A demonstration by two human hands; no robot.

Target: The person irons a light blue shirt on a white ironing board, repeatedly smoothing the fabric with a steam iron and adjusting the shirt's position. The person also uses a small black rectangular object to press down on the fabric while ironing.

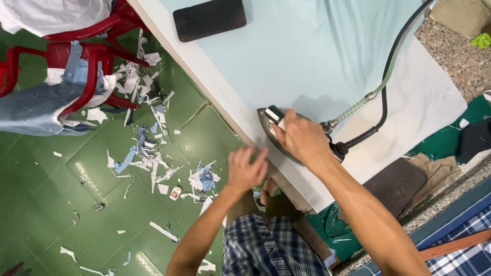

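My right hand (302, 138) grips the handle of a metal steam iron (269, 122) that rests on pale blue cloth (317, 51) at the near edge of a white ironing table (429, 102). A dark cord and a ribbed hose (384, 82) run from the iron's back up to the top right. My left hand (246, 167) hovers at the table's edge just left of the iron, blurred, fingers apart and holding nothing.
A dark wooden block (209, 18) lies on the table's far end. Red plastic chairs (97, 51) with denim pieces stand at the left. Fabric scraps (148, 148) litter the green tiled floor. A brown pad (396, 184) lies beside the table at right.
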